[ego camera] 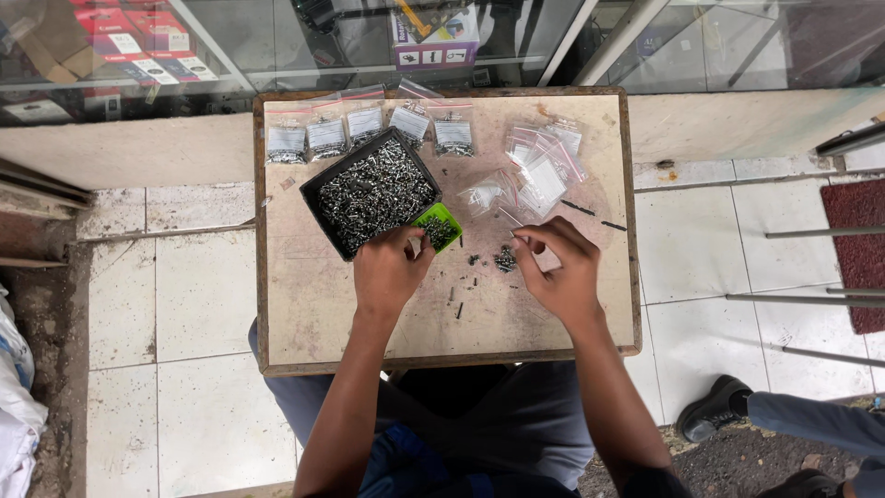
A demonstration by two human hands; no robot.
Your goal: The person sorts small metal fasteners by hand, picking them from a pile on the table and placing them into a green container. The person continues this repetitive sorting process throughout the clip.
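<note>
In the head view, a small square wooden table with a worn pale top fills the middle of the frame. The left hand sits just left of centre, its fingers curled and its fingertips at the edge of a small bright green plastic tray that holds a few dark screws; whether it pinches anything cannot be told. Touching the green tray on its upper left lies a black rectangular tray heaped with shiny metal screws, turned at an angle. The right hand is right of centre, thumb and forefinger pinched together on something too small to make out, just beside a little pile of dark screws on the tabletop. A row of filled clear zip bags lines the table's upper edge, and a loose heap of empty clear zip bags lies at the upper right. A dark shoe shows at the lower right
</note>
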